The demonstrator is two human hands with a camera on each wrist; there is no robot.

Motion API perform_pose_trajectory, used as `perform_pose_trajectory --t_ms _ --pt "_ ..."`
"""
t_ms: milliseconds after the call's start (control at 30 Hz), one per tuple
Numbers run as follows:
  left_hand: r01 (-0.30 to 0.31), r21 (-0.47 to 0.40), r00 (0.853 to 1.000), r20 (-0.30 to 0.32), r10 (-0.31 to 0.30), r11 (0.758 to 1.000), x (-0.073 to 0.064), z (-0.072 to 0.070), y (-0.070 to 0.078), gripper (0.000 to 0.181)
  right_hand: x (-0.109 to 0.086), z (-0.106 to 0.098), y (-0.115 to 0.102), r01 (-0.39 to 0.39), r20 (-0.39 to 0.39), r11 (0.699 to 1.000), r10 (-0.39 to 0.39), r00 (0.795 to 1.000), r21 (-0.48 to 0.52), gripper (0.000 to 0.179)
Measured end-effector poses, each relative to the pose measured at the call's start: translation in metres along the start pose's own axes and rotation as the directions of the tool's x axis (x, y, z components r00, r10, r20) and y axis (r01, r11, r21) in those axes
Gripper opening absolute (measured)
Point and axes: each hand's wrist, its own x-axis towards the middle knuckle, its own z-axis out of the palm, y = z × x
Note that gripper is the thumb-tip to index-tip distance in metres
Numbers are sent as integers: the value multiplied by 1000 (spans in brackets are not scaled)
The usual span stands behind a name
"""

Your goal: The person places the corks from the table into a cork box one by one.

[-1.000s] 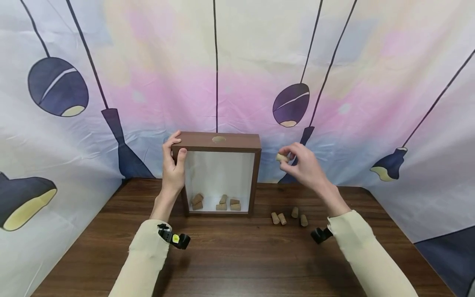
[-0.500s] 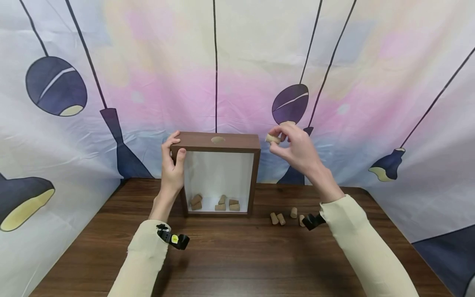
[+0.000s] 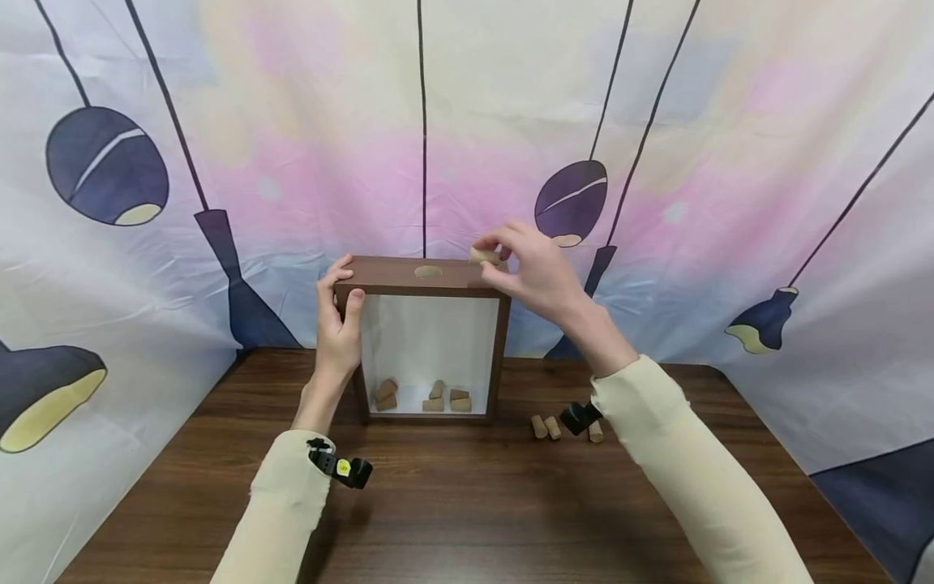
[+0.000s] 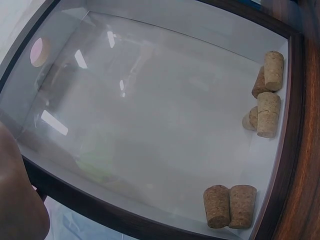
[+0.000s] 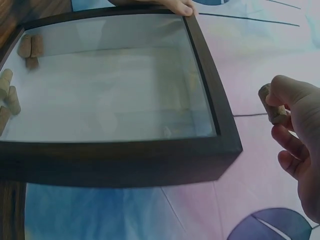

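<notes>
A brown wooden shadow box (image 3: 467, 276) with a clear front stands upright on the table, a round hole (image 3: 428, 272) in its top. Several tapered corks (image 4: 242, 206) lie along its bottom behind the pane. My left hand (image 3: 339, 328) grips the box's upper left corner, thumb on the front frame and fingers over the top edge. Above the box's top right end, my right hand (image 3: 536, 272) pinches a cork (image 3: 485, 256) between thumb and fingers. The right wrist view shows this cork (image 5: 271, 104) apart from the frame.
Loose corks (image 3: 546, 427) lie on the dark wooden table (image 3: 467, 503) right of the box, partly hidden by the right wrist's camera (image 3: 580, 418). A printed cloth backdrop (image 3: 314, 122) hangs close behind the box and along both sides.
My right hand has carried the cork leftward and up, from beside the box to above its top right end. The left hand keeps its grip on the box, which stays in place.
</notes>
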Motion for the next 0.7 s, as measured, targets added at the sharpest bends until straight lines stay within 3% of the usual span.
perform_pose_trajectory --t_ms 167,300,700 --pt "0 -7 1000 -1 0 1000 1 1 -1 32 10 12 -5 8 47 1000 -7 999 -16 19" --pt "-3 -5 1000 -12 3 1000 0 0 -2 32 15 22 -9 -26 110 998 31 993 -54 21" --pt "0 -4 1000 -9 0 1000 1 0 -2 32 29 43 -17 -108 259 985 141 955 -137 22"
